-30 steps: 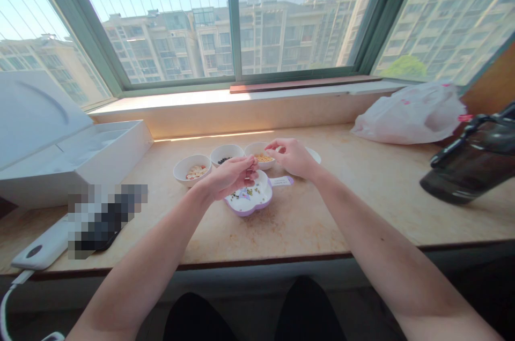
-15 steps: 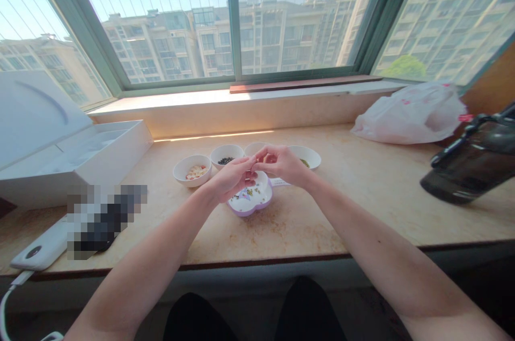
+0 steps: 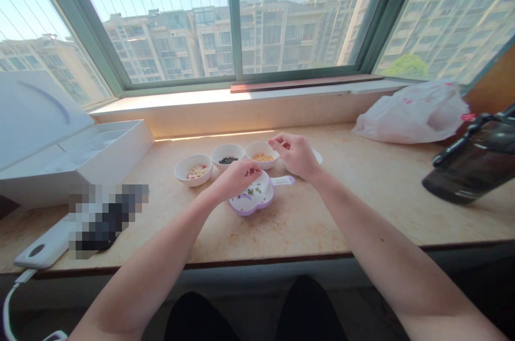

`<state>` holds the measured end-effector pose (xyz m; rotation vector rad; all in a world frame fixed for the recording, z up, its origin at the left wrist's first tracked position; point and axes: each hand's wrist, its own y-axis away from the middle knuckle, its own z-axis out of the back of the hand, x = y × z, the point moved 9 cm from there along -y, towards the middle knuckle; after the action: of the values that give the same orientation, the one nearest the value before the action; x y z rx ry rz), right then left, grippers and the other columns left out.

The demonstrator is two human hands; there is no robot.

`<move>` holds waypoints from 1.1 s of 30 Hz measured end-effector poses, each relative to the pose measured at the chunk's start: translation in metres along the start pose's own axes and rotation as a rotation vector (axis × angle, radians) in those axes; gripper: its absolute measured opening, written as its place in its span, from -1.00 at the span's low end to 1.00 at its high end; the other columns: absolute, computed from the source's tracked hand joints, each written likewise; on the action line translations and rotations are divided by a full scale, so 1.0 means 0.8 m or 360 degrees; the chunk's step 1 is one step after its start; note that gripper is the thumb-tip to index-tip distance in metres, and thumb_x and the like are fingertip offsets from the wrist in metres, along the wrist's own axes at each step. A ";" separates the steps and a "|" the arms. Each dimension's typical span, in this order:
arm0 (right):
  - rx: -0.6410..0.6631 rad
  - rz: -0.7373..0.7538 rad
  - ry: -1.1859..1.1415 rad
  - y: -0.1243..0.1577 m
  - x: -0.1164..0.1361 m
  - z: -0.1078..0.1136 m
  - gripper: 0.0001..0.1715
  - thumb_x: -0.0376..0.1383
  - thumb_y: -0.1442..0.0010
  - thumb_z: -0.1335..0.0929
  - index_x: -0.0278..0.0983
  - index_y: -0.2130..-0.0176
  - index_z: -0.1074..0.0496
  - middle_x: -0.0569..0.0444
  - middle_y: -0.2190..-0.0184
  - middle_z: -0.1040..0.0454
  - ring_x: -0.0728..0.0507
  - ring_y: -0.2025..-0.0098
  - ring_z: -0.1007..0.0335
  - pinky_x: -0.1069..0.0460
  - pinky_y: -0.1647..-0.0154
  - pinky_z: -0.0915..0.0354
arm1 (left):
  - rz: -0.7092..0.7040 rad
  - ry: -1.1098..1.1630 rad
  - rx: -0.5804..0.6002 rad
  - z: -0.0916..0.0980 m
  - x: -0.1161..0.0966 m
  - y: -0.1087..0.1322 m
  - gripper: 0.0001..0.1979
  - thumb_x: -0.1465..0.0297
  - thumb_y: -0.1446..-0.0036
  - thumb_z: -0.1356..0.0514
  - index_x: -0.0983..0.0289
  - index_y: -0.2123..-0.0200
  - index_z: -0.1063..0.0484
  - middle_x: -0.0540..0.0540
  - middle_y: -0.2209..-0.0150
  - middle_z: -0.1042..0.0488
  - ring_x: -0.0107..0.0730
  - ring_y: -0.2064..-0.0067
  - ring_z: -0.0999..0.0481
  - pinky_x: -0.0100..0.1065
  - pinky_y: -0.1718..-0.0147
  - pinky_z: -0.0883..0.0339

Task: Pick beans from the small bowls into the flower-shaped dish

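Observation:
My left hand (image 3: 235,180) hangs with curled fingers just above the purple-rimmed white dish (image 3: 257,207), which holds some green beans and has a short handle on its right. My right hand (image 3: 295,156) is bent over the space between the bowl of yellow grains (image 3: 261,157) and a white plate (image 3: 316,156), which it mostly hides. Its thumb and forefinger are close together. Further left stand a white bowl of black beans (image 3: 227,154) and a white bowl of pale flakes (image 3: 193,170). Anything tiny in either hand is hidden.
Everything rests on a marble windowsill (image 3: 346,212) with a front edge near me. An open white box (image 3: 76,158) stands on the left, by a white power bank (image 3: 40,242) with a cable and a pixelated object (image 3: 107,217). A plastic bag (image 3: 410,116) and dark bottle (image 3: 470,161) lie right.
My hands have parted from their meeting point over the dish. The right hand moved right and back toward the yellow grains, uncovering the dish's handle, and the left hand stays above the dish.

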<state>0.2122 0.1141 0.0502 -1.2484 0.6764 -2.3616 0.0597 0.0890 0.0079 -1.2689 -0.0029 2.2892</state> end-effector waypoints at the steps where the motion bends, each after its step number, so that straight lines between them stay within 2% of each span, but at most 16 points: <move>1: -0.0047 -0.0014 0.0065 -0.002 -0.003 0.008 -0.58 -0.04 -0.32 -0.31 -0.28 0.33 -0.56 0.01 0.43 -0.59 -0.11 0.44 -0.41 0.01 0.37 -0.23 | -0.0105 -0.0121 0.0105 -0.007 -0.005 0.001 -0.89 0.41 -0.15 -0.24 0.24 0.39 -0.57 0.06 0.40 -0.47 -0.38 0.37 -0.36 -0.36 0.35 -0.16; 3: -0.0094 -0.0056 0.0256 -0.007 -0.010 0.020 -0.57 -0.06 -0.34 -0.28 -0.28 0.31 -0.57 -0.03 0.39 -0.61 -0.14 0.39 -0.46 0.00 0.33 -0.25 | -0.0244 -0.0245 0.0294 -0.020 -0.010 0.004 -0.92 0.44 -0.11 -0.27 0.22 0.41 -0.58 0.06 0.39 -0.50 -0.37 0.39 -0.37 -0.37 0.35 -0.16; 5: -0.0090 -0.0137 0.0508 -0.010 -0.021 0.028 -0.61 -0.11 -0.34 -0.28 -0.28 0.31 -0.58 -0.07 0.34 -0.63 -0.18 0.31 -0.50 -0.02 0.26 -0.28 | -0.0312 -0.0291 0.0400 -0.028 -0.008 0.006 -0.94 0.45 -0.06 -0.31 0.20 0.41 -0.60 0.06 0.40 -0.51 -0.36 0.41 -0.38 -0.37 0.37 -0.15; 8: -0.0032 -0.0315 0.0836 -0.011 -0.043 0.037 -0.72 -0.18 -0.28 -0.33 -0.24 0.31 -0.60 -0.08 0.29 -0.64 -0.22 0.21 -0.53 -0.03 0.19 -0.31 | -0.0346 -0.0341 0.0429 -0.033 -0.003 0.007 -0.96 0.43 0.00 -0.35 0.17 0.44 -0.60 0.05 0.44 -0.51 -0.35 0.43 -0.36 -0.38 0.42 -0.11; 12: 0.0076 -0.0504 0.1024 -0.009 -0.067 0.042 -0.80 -0.28 -0.20 -0.37 -0.22 0.26 -0.63 -0.08 0.24 -0.65 -0.25 0.16 -0.54 -0.05 0.20 -0.34 | -0.0314 -0.0424 0.0441 -0.039 0.000 0.008 -0.94 0.43 0.00 -0.33 0.15 0.46 -0.61 0.03 0.50 -0.48 -0.37 0.49 -0.31 -0.37 0.46 -0.05; 20: 0.0135 -0.0593 0.1039 -0.005 -0.070 0.039 -0.74 -0.22 -0.20 -0.38 -0.20 0.15 -0.63 -0.09 0.17 -0.65 -0.29 0.10 -0.55 -0.09 0.16 -0.36 | -0.0298 -0.0449 0.0453 -0.053 -0.004 0.014 -0.86 0.53 -0.01 -0.27 0.19 0.51 -0.54 0.05 0.51 -0.42 -0.37 0.50 -0.26 -0.33 0.42 -0.06; 26: 0.0109 -0.0536 0.0999 -0.005 -0.065 0.037 -0.76 -0.21 -0.21 -0.37 -0.21 0.20 -0.63 -0.09 0.22 -0.65 -0.30 0.12 -0.55 -0.09 0.18 -0.36 | -0.0287 -0.0489 0.0384 -0.045 -0.005 0.013 -0.82 0.50 -0.10 -0.23 0.22 0.54 -0.44 0.07 0.45 -0.42 -0.37 0.47 -0.26 -0.30 0.38 -0.10; 29: 0.0067 -0.0481 0.0948 -0.007 -0.061 0.037 -0.79 -0.23 -0.22 -0.38 -0.23 0.23 -0.63 -0.08 0.24 -0.65 -0.27 0.16 -0.56 -0.08 0.17 -0.36 | -0.0251 -0.0337 0.0330 -0.032 -0.014 0.012 -0.83 0.44 -0.20 -0.17 0.22 0.46 -0.43 0.07 0.40 -0.43 -0.34 0.40 -0.31 -0.31 0.38 -0.10; 33: 0.0016 -0.0336 0.0664 -0.010 -0.045 0.030 -0.80 -0.24 -0.22 -0.38 -0.26 0.30 -0.61 -0.07 0.30 -0.64 -0.20 0.26 -0.54 -0.04 0.19 -0.35 | 0.0035 0.0212 0.0317 -0.019 -0.011 0.011 -0.79 0.25 -0.28 -0.16 0.23 0.36 -0.41 0.01 0.46 -0.33 -0.43 0.46 -0.22 -0.37 0.48 -0.02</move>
<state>0.2510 0.1347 0.0431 -0.8607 0.6800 -2.8348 0.0720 0.0739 0.0043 -1.3178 0.2798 2.1572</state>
